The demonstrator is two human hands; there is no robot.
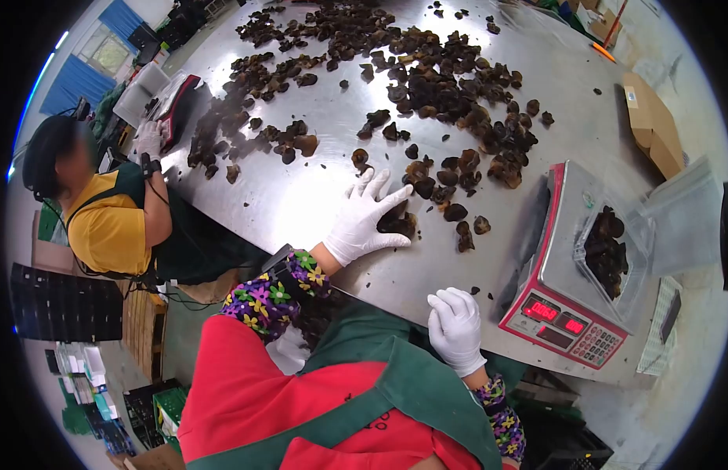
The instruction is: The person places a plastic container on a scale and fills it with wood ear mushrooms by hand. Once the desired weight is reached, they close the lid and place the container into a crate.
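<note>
My left hand (366, 222), in a white glove, reaches over the metal table (301, 205) with its fingers spread. Dark mushroom pieces (397, 222) lie between its thumb and forefinger, at the edge of a scattered group. Near the table's front edge, my right hand (458, 330), also gloved, has its fingers curled together; its inside is hidden. To its right stands a red and white scale (562, 317) with lit red digits. A clear plastic container on the scale holds more dark pieces (606, 254).
A large heap of mushroom pieces (434, 82) spreads across the table's far side. Cardboard (652, 125) and a translucent bin (687, 215) are at the right. At the left, a person in a yellow shirt (113, 227) has gloved hands by another scale (176, 110).
</note>
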